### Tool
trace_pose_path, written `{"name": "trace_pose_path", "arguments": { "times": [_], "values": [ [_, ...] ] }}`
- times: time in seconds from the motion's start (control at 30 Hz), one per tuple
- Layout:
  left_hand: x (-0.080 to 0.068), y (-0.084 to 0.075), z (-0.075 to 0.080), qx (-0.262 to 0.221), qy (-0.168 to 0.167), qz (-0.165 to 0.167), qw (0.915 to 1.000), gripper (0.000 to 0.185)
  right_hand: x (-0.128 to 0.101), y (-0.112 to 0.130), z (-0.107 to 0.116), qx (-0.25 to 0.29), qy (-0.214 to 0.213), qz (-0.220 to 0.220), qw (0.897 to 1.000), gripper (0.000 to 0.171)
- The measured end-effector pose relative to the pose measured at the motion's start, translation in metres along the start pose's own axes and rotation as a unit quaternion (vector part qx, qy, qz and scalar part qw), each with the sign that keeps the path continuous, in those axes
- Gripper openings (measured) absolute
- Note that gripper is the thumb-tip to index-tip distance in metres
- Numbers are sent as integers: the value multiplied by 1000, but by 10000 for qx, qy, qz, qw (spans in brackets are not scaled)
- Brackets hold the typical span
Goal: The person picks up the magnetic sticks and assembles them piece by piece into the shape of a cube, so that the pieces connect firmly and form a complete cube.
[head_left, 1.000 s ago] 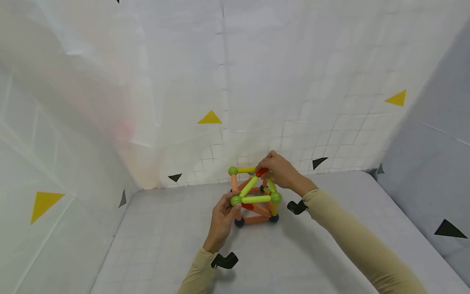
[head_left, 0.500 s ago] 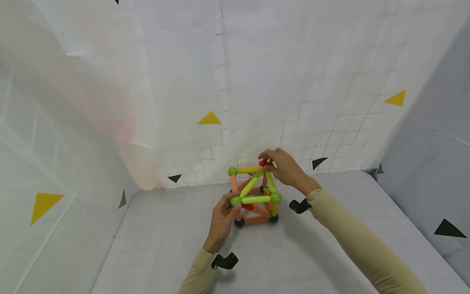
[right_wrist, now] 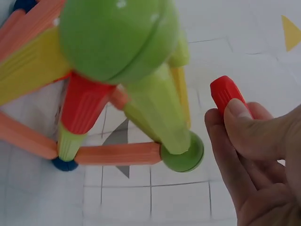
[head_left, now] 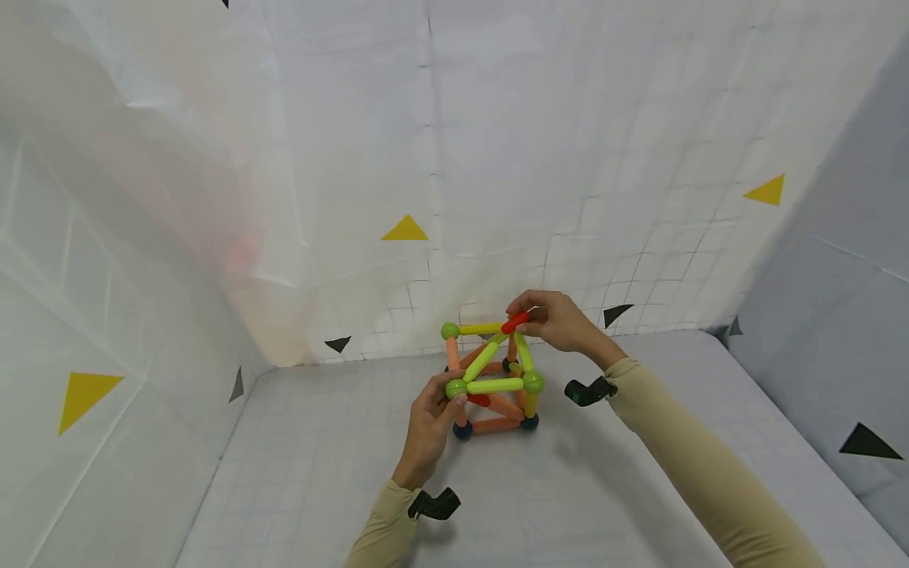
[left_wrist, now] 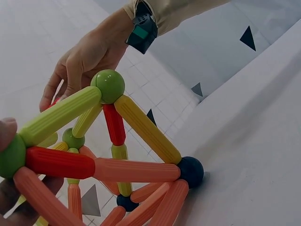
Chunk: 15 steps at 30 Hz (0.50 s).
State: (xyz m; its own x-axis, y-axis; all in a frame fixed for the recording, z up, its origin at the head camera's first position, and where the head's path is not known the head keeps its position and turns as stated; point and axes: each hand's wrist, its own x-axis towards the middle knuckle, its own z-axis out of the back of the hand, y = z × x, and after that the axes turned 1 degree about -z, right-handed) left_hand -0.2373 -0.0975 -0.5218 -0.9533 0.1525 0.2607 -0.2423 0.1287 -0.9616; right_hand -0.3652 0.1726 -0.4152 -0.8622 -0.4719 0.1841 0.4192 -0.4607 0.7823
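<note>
R hand pinches red rod, L hand grips rod-and-ball frame corner

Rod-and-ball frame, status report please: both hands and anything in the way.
Left hand grips frame at green corner ball. Right hand pinches red rod over far top corner. Nothing in the way.

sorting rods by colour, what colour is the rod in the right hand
Red. The right hand pinches a ribbed red rod; the right wrist view shows it best.
</note>
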Motion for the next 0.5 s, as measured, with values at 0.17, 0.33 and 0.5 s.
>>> {"name": "trace_pose_path", "arguments": {
  "times": [0.17, 0.33, 0.5],
  "values": [
    [0, 0, 0, -3, -6, 31, 10000, 39, 1, 2, -4, -595, 231, 336, 9974, 22],
    [0, -1, 0, -20, -4, 59, 10000, 38, 2, 1, -6, -1142, 291, 673, 9907, 20],
    [0, 0, -1, -30, -2, 74, 10000, 38, 3, -2, -8, -1192, 350, 547, 9907, 21]
  ]
}}
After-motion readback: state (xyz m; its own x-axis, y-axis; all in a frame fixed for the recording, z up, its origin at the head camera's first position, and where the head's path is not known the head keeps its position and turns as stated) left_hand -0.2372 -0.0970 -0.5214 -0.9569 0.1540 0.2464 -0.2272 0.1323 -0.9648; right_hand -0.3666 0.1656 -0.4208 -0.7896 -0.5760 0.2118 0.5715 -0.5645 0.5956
